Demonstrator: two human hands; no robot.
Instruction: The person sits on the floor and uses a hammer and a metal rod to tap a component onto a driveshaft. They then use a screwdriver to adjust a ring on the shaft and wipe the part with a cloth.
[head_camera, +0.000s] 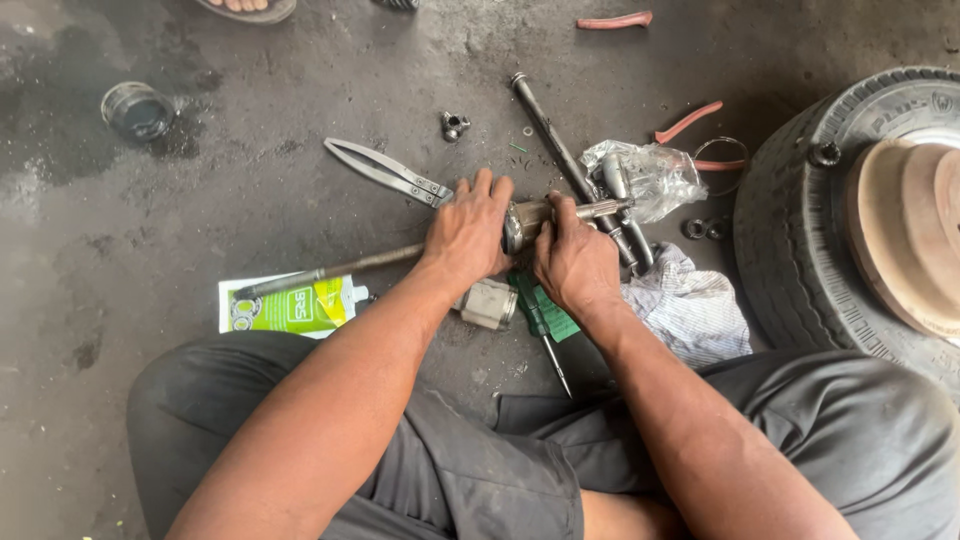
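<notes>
Watch your fingers on that greasy metal joint.

Your left hand (468, 232) wraps tight around the long metal shaft (330, 269), and your right hand (575, 262) pinches the shiny joint (527, 222) where the 2 hands meet, just above your knees. It looks oily, so I think it could slip and nip a finger. The screwdriver (540, 330) lies under your right wrist and could poke you. Farther off, small rings (697, 228) sit by the tyre (800, 250) and could roll away.
</notes>
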